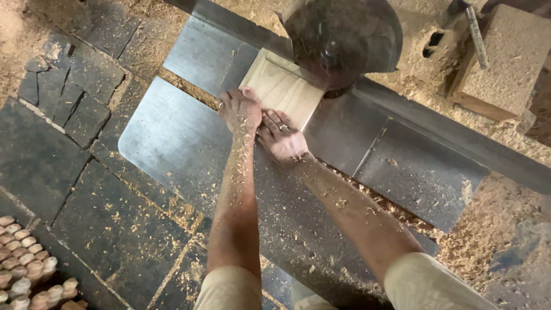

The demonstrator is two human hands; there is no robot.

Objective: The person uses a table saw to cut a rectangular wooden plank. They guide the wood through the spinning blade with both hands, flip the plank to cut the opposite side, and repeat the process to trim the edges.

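While both palms press flat, left hand (240,109) and right hand (281,138) pin wood board (281,89) to metal table (172,143), fingers spread, nothing gripped; blade guard (344,40) at 1 o'clock, clear of knuckles.

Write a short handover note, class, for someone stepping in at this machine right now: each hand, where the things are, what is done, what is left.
Left hand: flat, palm down on the near edge of the board.
Right hand: flat beside it, fingers on the same edge, a ring on one finger.
Board: pale wood, lying flat on the steel table, its far end against the round guard and the fence.
Done: cannot tell; the visible board face looks smooth, and shavings cover the table and floor.
Left: the board has not passed the guard. Turned wooden pieces lie on the floor at lower left.
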